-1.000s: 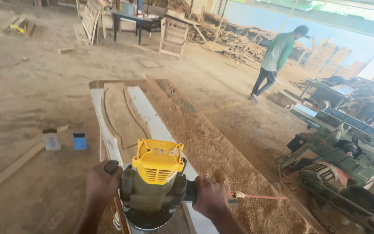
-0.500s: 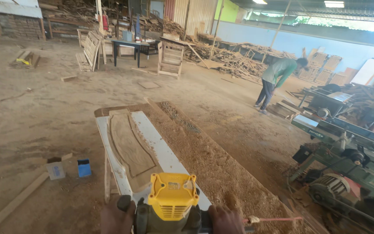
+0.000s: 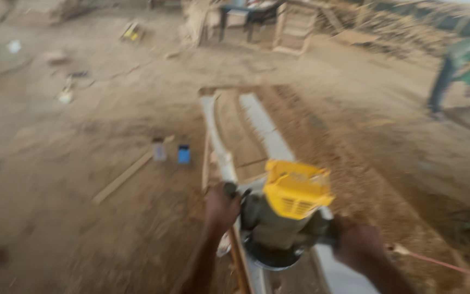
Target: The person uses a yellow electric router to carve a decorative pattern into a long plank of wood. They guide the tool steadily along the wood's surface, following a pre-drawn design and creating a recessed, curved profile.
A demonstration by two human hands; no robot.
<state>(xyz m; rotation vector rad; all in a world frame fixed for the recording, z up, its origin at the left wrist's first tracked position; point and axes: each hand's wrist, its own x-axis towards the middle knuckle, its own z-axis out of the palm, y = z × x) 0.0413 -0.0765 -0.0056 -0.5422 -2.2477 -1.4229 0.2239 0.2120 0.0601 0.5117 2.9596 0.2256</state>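
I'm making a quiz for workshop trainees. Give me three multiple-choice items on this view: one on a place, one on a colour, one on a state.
1. Where do the two small containers stand?
A. on the panel
B. on the sawdust floor left of the panel
C. on the far table

2. What colour is the router cap?
A. yellow
B. red
C. green

3. How is the router held?
A. by one hand
B. by no hand
C. by both hands at its side handles

Key: 1 B, they sit on the floor beside the wooden panel. 2 A, the top is yellow. 3 C, left hand and right hand grip either side.
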